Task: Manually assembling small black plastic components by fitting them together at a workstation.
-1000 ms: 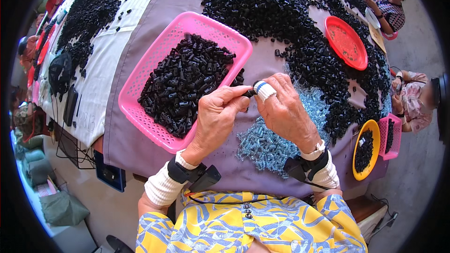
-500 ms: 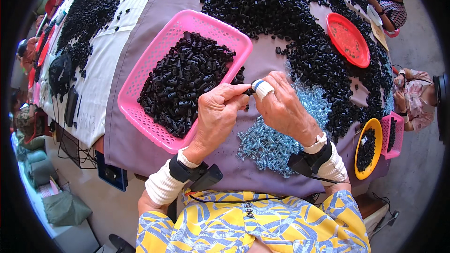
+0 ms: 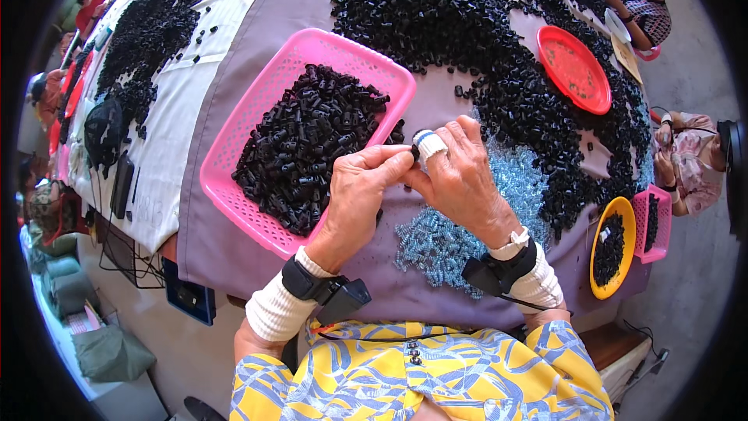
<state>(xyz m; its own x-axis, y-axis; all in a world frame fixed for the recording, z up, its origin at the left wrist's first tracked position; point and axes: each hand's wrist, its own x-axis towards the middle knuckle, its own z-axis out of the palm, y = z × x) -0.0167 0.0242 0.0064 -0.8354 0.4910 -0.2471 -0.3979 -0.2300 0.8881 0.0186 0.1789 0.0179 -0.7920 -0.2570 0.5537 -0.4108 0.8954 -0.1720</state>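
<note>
My left hand pinches a small black plastic cord lock part between thumb and forefinger. The thumb of my right hand is bent toward the same part from the right; a white band with a blue stripe wraps one of its fingers. Both hands meet above the table, just right of a pink perforated basket filled with black cord locks. Below my right hand lies a heap of small shiny metal springs. The fingers partly hide the held part.
A broad heap of loose black parts spreads across the far table. A red tray lies on it at right. Nearer stand a yellow tray and a small pink basket. Other people sit around the tables.
My right hand has turned and shifted slightly; its thumb now shows below the black part. My left hand keeps its pinch, and the whole view has moved a little.
</note>
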